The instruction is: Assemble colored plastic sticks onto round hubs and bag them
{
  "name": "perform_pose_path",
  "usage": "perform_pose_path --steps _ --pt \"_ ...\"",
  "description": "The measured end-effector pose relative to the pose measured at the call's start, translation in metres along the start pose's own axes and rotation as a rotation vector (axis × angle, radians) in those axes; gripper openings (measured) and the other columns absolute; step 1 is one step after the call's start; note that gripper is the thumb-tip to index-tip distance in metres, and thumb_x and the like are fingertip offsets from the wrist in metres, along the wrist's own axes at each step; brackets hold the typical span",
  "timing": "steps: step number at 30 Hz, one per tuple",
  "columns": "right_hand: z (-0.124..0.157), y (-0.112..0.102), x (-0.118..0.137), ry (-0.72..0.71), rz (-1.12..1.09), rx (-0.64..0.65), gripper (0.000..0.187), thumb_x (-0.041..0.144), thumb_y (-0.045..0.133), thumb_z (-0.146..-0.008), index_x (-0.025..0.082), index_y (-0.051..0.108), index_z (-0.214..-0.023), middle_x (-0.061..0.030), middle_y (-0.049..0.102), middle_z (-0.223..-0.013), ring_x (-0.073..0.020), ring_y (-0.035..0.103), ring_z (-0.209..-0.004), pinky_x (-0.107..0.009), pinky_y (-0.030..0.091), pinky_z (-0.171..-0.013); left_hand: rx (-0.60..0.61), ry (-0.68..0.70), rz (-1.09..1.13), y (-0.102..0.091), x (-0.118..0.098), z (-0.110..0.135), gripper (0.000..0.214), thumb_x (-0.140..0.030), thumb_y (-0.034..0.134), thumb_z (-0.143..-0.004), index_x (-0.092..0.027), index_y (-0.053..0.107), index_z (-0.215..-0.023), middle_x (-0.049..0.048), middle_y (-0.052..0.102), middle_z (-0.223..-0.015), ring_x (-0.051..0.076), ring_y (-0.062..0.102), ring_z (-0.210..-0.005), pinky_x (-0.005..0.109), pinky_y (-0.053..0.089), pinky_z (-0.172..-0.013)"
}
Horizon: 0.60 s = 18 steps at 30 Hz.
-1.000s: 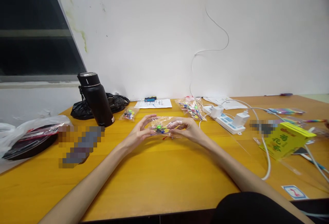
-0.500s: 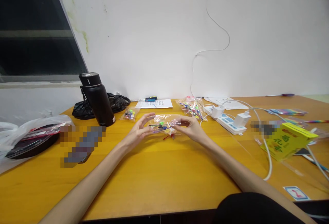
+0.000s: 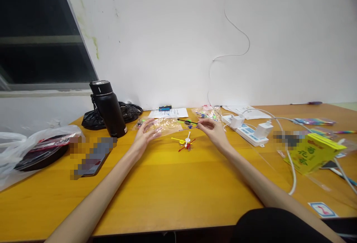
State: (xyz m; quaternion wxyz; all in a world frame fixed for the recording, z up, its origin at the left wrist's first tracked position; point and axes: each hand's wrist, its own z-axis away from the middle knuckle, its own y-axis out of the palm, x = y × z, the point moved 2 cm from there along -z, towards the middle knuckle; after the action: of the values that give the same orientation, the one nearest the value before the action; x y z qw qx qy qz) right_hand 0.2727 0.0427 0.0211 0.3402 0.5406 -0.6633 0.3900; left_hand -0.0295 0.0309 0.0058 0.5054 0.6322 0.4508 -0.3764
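My left hand (image 3: 145,133) holds a small clear plastic bag (image 3: 164,125) by its left end, just above the wooden table (image 3: 167,191). My right hand (image 3: 213,130) pinches a thin black stick with small coloured pieces (image 3: 187,122), drawn out from the bag's right end. Between the hands, several small coloured sticks in yellow, white and red (image 3: 186,143) lie loose on the tabletop.
A black flask (image 3: 108,108) and a black bag (image 3: 125,111) stand at the back left. More bags of coloured sticks (image 3: 208,113), papers (image 3: 167,113), a white power strip (image 3: 249,130) with cables, a yellow box (image 3: 314,152) and a plastic-wrapped dark object (image 3: 36,150) lie around.
The hands moved apart and slightly farther away. The right hand pulled a black stick out of the bag, and several coloured sticks dropped onto the table.
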Motion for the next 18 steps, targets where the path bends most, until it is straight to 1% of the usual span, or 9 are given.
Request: perform_pose_path --steps 4,6,10,15,18 --pt "-0.006 -0.007 -0.008 0.04 -0.021 -0.043 0.039 0.051 0.082 -0.067 0.019 0.069 -0.084 -0.0094 0.076 -0.093 -0.0263 0.074 -0.091 -0.047 0.058 -0.096 -0.153 -0.007 -0.016 -0.009 0.001 -0.005 0.052 -0.016 0.079 -0.07 -0.028 0.062 -0.118 0.0062 0.051 -0.14 0.025 0.063 -0.12 0.042 0.054 -0.103" --pt "-0.007 -0.007 -0.011 0.066 -0.028 -0.016 0.038 0.05 0.083 -0.067 0.019 0.069 -0.084 -0.0084 0.076 -0.092 -0.0258 0.074 -0.09 -0.047 0.058 -0.096 -0.201 0.002 -0.012 -0.012 -0.001 -0.006 0.053 -0.015 0.079 -0.07 -0.027 0.06 -0.118 0.0066 0.052 -0.137 0.024 0.063 -0.12 0.039 0.055 -0.101" --pt "-0.003 -0.001 -0.014 0.127 -0.009 0.157 0.035 0.048 0.081 -0.069 0.019 0.071 -0.086 -0.0068 0.077 -0.093 -0.0248 0.075 -0.088 -0.046 0.058 -0.096 -0.217 0.022 -0.012 -0.012 -0.003 -0.006 0.052 -0.016 0.079 -0.07 -0.026 0.059 -0.117 0.0071 0.054 -0.137 0.025 0.063 -0.121 0.036 0.057 -0.097" --pt "0.007 0.008 -0.015 0.167 0.065 0.407 0.034 0.047 0.078 -0.075 0.017 0.073 -0.091 -0.0086 0.078 -0.098 -0.0249 0.075 -0.091 -0.043 0.057 -0.095 -0.186 0.01 -0.015 -0.01 -0.002 -0.005 0.052 -0.016 0.078 -0.071 -0.027 0.059 -0.118 0.0074 0.052 -0.139 0.026 0.063 -0.121 0.038 0.056 -0.099" --pt "0.01 0.011 -0.013 0.146 0.095 0.483 0.033 0.046 0.074 -0.079 0.016 0.071 -0.092 -0.0091 0.078 -0.097 -0.0247 0.075 -0.09 -0.042 0.057 -0.091 -0.149 0.012 -0.008 -0.01 0.0 -0.004 0.052 -0.016 0.078 -0.072 -0.027 0.059 -0.119 0.0074 0.05 -0.141 0.027 0.064 -0.121 0.04 0.055 -0.101"
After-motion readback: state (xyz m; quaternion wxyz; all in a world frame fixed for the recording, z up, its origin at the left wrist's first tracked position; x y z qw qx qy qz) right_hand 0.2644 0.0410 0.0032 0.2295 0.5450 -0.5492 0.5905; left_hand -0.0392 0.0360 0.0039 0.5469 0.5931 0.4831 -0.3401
